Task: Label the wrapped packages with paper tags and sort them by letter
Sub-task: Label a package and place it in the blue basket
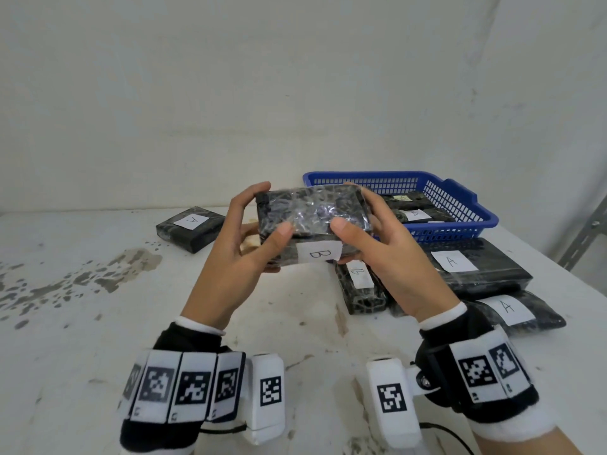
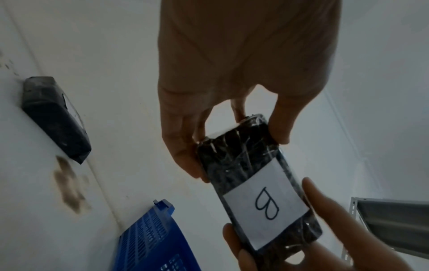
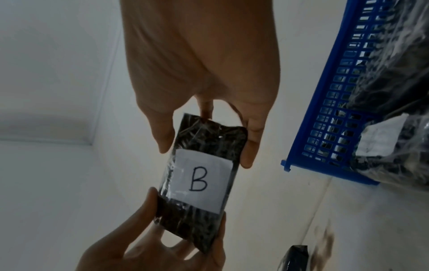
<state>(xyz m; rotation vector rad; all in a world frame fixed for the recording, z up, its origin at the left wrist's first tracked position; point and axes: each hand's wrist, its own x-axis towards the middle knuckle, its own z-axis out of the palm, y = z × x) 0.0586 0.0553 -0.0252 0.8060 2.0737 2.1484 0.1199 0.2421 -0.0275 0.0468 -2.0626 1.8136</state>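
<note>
Black plastic-wrapped package [image 1: 312, 215] w/ white paper "B" tag [image 1: 320, 254]: your left hand [image 1: 239, 244] & right hand [image 1: 391, 254] both grip its ends, above stained white table [image 1: 98, 307].

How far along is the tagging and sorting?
Done: the package on the table's left carries an A tag; three at right are tagged B, A and A. In hand: left hand and right hand grip a package tagged B. Left: tagged packages remain in the blue basket, and A and B lie mixed at right, so sorting looks unfinished.
</note>
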